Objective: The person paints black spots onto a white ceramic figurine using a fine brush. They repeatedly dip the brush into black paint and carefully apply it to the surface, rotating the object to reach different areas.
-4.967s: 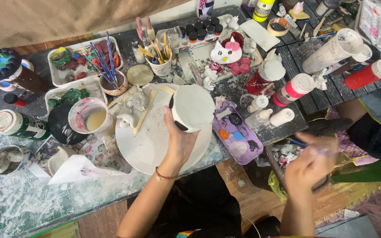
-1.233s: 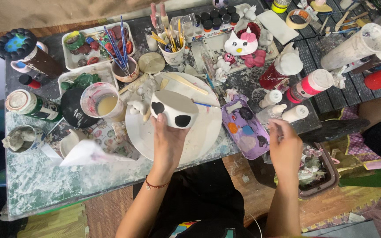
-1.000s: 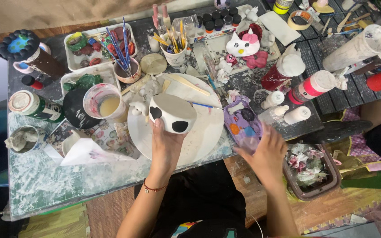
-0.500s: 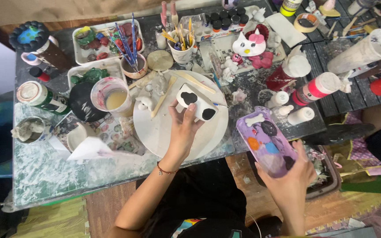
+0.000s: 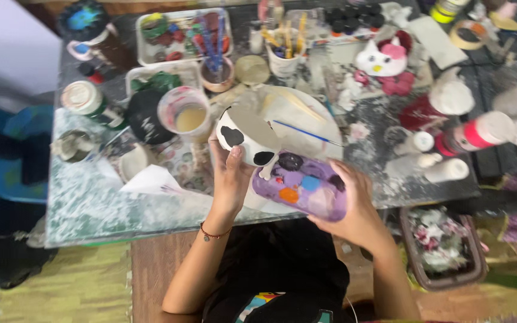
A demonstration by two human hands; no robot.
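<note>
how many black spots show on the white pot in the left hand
2 on the round white ceramic pot held by the left hand: one on its left side, one lower right near the purple plastic paint palette. Others may be hidden behind.

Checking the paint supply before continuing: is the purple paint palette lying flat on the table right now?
No, the right hand holds the purple paint palette up, tilted, above the table edge.
</note>
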